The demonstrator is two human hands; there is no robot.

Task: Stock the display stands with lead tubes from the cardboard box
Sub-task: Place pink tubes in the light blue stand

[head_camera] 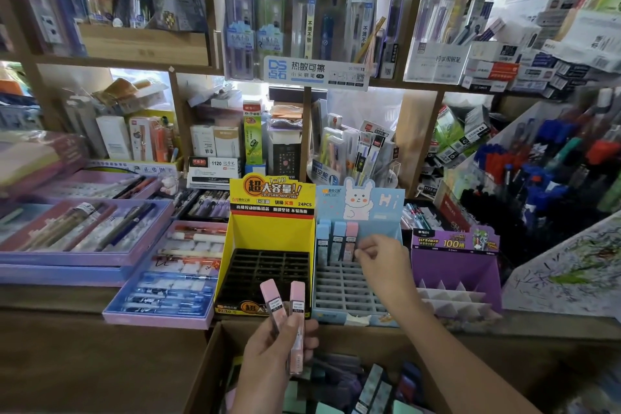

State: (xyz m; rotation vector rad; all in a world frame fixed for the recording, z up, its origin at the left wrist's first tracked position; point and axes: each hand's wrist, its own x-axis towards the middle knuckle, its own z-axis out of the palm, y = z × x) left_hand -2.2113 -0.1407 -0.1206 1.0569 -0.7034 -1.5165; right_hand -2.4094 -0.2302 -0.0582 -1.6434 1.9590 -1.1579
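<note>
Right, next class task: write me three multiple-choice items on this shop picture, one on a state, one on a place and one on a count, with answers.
1. The black grid in the yellow stand is: A empty B half full C full.
2. Upright tubes already stand in: A the yellow stand B the blue rabbit stand C the purple stand.
3. The left hand holds how many pink tubes? A one B two C four.
Answers: 1 A, every slot shows bare; 2 B, three tubes fill its back-left slots and the purple stand has none; 3 B, two stick up from its fingers.
</note>
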